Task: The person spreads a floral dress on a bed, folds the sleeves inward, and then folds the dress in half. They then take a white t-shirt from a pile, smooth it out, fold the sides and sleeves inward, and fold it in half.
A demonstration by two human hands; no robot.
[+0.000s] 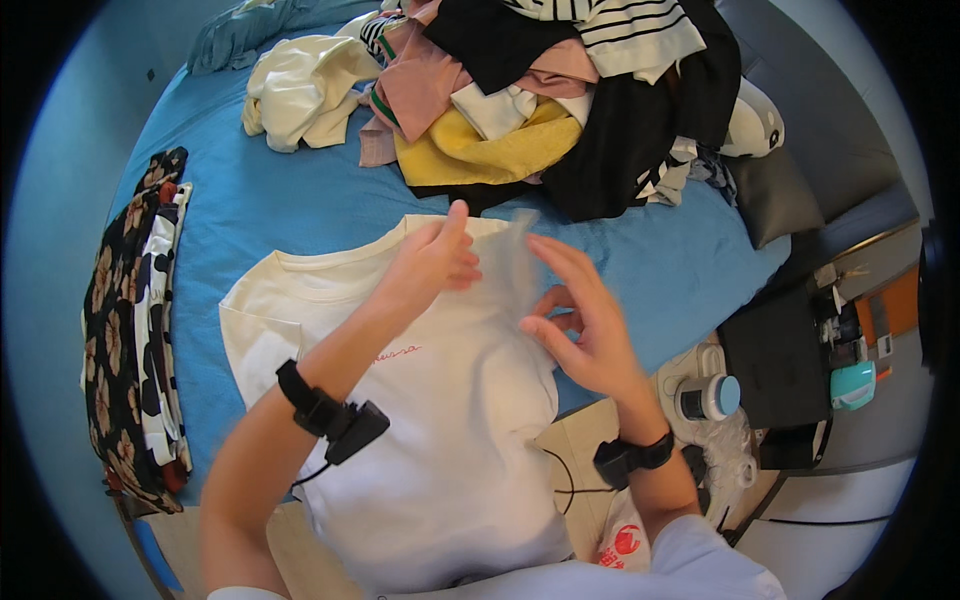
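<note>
A cream T-shirt (420,405) with small red script on its chest lies front up before me, its collar pointing away and its lower part reaching towards my body. My left hand (444,259) is above the shirt near the collar, thumb raised and apart from the fingers, with nothing plainly in it. At the shirt's right shoulder, my right hand (574,319) has its fingers spread and curved beside a blurred fold of cloth; whether the fingertips touch it is unclear. Both wrists wear black straps with small devices.
A blue-covered bed (637,262) bears a heap of mixed clothes (495,150) at the far side and a crumpled cream garment (300,90). Folded patterned clothes (112,337) are stacked at the left. Right of the bed are a lidded jar (701,397) and a black cabinet (780,360).
</note>
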